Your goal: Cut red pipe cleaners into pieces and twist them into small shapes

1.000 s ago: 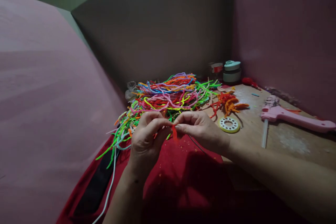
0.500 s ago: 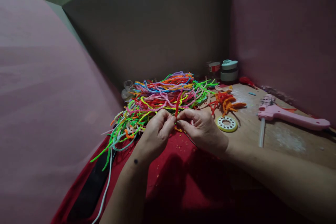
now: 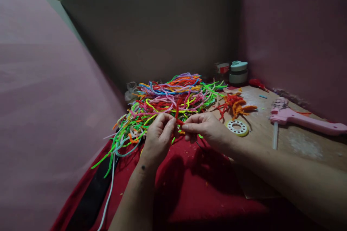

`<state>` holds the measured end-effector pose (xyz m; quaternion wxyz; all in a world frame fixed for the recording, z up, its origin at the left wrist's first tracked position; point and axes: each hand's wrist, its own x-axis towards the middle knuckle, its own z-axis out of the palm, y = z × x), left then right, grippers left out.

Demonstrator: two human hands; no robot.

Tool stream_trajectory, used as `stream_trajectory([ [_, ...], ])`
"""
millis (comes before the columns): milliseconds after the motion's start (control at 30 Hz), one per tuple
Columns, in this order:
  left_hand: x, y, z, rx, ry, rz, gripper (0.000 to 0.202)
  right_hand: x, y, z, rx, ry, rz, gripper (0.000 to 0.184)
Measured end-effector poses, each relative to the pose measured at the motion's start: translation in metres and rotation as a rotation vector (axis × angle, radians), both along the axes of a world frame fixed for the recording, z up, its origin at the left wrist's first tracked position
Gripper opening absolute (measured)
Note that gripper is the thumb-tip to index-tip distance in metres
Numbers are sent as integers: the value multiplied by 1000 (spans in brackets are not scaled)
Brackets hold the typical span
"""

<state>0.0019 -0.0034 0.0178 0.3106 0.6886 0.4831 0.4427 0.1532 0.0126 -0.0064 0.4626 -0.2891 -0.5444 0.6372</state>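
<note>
Both hands (image 3: 181, 131) pinch what looks like a red pipe cleaner (image 3: 177, 115)

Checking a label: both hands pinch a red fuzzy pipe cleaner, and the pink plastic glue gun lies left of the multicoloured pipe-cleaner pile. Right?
One slip: the pink plastic glue gun lies right of the multicoloured pipe-cleaner pile, per the head view. The left hand and right hand do pinch the red fuzzy pipe cleaner.

glue gun (image 3: 303, 120) clipped right, cord (image 3: 109, 192) clipped below
</note>
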Motion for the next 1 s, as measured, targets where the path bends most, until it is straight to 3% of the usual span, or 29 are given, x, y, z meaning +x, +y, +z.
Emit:
stream_trajectory([
  [333, -10, 3, 0, -187, -56, -89, 16, -2, -2, -5, 211, -263, -77, 16],
  [400, -12, 3, -1, -180, -33, -80, 17, -1, -3, -5, 379, -323, -186, 17],
  [533, -11, 0, 1, -154, 97, -125, 19, 3, -4, -1, 910, -411, -591, 26],
  [633, -7, -3, 2, -128, 165, -118, 20, 5, -4, 1, 1144, -605, -662, 18],
  [700, -5, -3, 2, -102, 172, -77, 20, 5, -5, 0, 1127, -731, -625, 14],
  [767, -4, -2, 1, -85, 172, -39, 19, 4, -6, 0, 996, -766, -571, 15],
  [900, -4, 0, -3, -33, 193, 0, 18, 1, -8, 3, 558, -626, -319, 15],
  [1000, -4, 0, -5, -17, 197, 10, 18, 0, -7, 5, 351, -468, -163, 15],
])
